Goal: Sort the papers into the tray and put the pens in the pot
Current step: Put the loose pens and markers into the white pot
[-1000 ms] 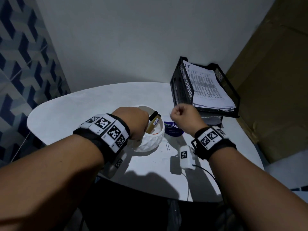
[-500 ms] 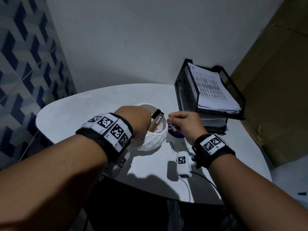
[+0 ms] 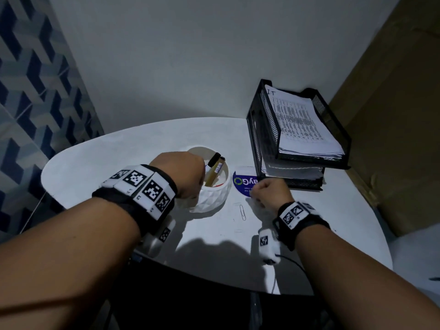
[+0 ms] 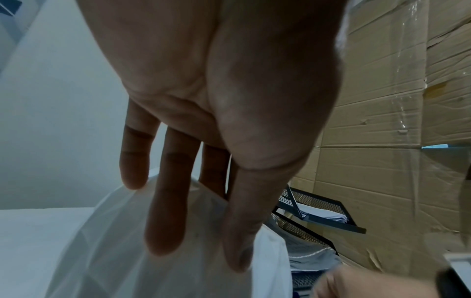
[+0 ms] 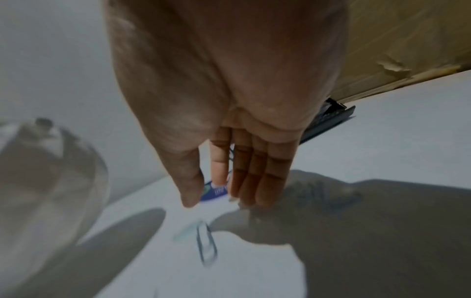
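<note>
Left hand (image 4: pixel 203 100) steadies the pot (image 3: pixel 212 198) with straight fingers; right hand (image 5: pixel 229 121), fingers straight, reaches the blue sticker (image 3: pixel 242 184). Pens (image 3: pixel 213 172) potted, papers (image 3: pixel 300 125) trayed: nearly done.

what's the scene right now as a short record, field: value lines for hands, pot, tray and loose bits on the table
left hand: fingers straight, steadying the white faceted pot at its rim
right hand: fingers extended down to the blue round sticker, touching or just above it
pens: standing tilted in the pot
black mesh tray: two tiers, printed papers stacked on top, more sheets below
paper clip: flat on the white table, between pot and right hand
</note>
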Motion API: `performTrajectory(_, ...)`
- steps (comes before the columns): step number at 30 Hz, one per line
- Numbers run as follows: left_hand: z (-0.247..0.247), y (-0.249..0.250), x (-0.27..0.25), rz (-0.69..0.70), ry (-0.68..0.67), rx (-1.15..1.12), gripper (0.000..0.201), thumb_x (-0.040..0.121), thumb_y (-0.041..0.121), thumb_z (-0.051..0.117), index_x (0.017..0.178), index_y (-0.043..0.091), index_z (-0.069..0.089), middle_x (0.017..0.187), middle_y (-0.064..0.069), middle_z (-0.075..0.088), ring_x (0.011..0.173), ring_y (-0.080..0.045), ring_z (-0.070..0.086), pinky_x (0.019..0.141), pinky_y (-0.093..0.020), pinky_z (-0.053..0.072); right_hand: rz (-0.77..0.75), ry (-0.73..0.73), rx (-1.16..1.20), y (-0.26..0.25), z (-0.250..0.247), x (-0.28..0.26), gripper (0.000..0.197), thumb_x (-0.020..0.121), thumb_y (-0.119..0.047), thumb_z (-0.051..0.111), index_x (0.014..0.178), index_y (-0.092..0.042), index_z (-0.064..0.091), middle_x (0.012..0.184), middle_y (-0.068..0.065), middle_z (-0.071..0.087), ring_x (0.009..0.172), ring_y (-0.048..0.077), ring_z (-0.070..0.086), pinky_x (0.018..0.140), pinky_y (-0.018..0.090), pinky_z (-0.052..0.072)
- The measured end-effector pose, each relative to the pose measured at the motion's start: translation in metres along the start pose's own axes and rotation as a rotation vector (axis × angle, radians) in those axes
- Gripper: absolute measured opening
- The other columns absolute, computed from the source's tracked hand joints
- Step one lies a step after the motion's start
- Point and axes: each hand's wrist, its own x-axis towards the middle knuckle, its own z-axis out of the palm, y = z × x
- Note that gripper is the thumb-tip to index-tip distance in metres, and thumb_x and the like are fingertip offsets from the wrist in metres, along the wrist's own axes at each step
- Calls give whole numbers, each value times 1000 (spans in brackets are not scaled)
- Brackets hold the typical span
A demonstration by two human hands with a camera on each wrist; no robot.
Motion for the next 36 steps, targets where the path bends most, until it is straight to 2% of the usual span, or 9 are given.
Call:
performTrajectory(4,-1,-3,-1,-9,5,-13,16,71,28,83,86,27,79,74,6,68,73,-19,66,59,-27,46,31,-92,-309,26,26,-13,23,71,-21,86,87,-16,71,87,-2,71,81,16,64,61,23,48)
performTrajectory(9,4,3,0,4,21,-12,16,72,27,80,88,27,78,74,6,67,71,-19,64,57,-27,42,-68,-77,-444,20,45,-13,23,76,-4,69,92,-20,64,98,7,70,92,28,67,76,30,56)
performTrajectory(15,4,2,0,8,12,-13,18,73,28,82,90,26,79,78,5,70,74,-21,66,59,-28,45,34,-20,-259,25,36,-2,13,79,-8,68,84,-19,71,86,0,69,80,20,64,64,18,44)
performTrajectory(20,1,-3,2,4,31,-30,20,73,31,85,93,27,79,80,6,71,76,-20,66,60,-28,47,85,-110,-7,20,21,11,27,97,-8,54,73,-19,58,72,7,62,70,24,61,69,31,55)
performTrajectory(24,2,-4,2,1,19,-32,21,72,31,86,91,27,79,79,7,72,76,-19,67,61,-28,50,-34,-106,-162,19,31,14,19,89,-8,55,75,-19,61,77,-1,61,83,24,61,75,27,49)
performTrajectory(28,4,-5,2,7,23,-32,21,74,32,85,93,26,80,77,7,70,75,-19,66,59,-28,47,-164,-172,-334,30,46,6,25,83,-16,78,107,-24,75,98,-7,69,93,14,63,84,22,47)
performTrajectory(31,5,-4,3,7,16,-32,20,74,32,85,92,27,80,78,7,70,76,-19,67,60,-28,48,-229,-134,-405,28,48,5,3,85,-18,79,84,-16,78,89,-5,75,88,16,69,86,30,56)
performTrajectory(32,5,-4,3,6,13,-35,19,75,32,84,93,27,80,79,7,71,76,-19,67,61,-28,48,-241,-138,-451,27,49,7,10,87,-18,76,77,-13,76,85,-2,76,85,18,70,83,33,58)
performTrajectory(36,4,-2,0,10,9,-38,19,76,31,83,95,27,80,80,6,71,77,-20,67,62,-28,48,-167,-254,-533,23,49,0,13,86,-23,67,83,-13,74,84,4,73,80,20,67,74,29,55)
